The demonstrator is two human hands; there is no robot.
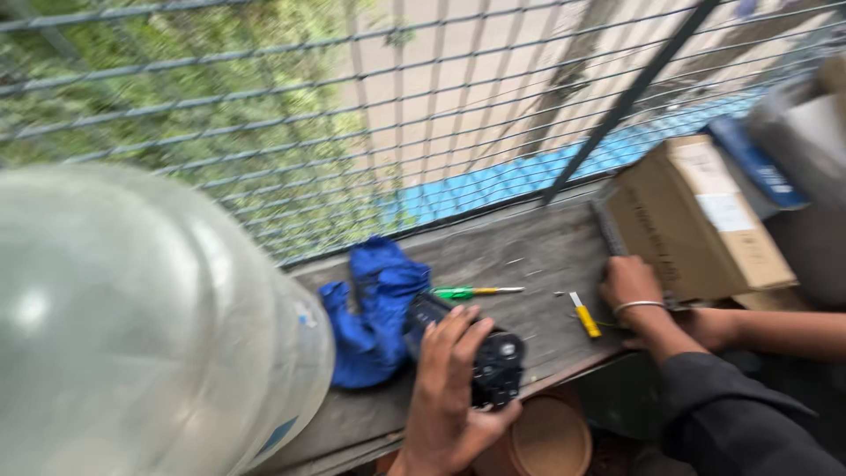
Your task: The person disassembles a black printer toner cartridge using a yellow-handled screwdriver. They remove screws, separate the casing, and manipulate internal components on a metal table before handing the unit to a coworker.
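My left hand (448, 392) grips a black boxy device (493, 366) over the front edge of a weathered wooden ledge (520, 251). My right hand (629, 282), with a metal bangle on the wrist and a black sleeve behind it, rests curled on the ledge against the lower corner of a cardboard box (696, 220). Whether it holds anything is hidden. Between my hands lie a green-handled screwdriver (467, 292) and a small yellow-handled tool (585, 319). A crumpled blue cloth (374, 308) lies just left of the black device.
A large translucent water jug (132, 326) fills the left foreground. Wire mesh fencing (352, 115) closes off the ledge's far side. A bare forearm (784, 333) reaches in from the right edge. A terracotta pot (548, 438) sits below the ledge.
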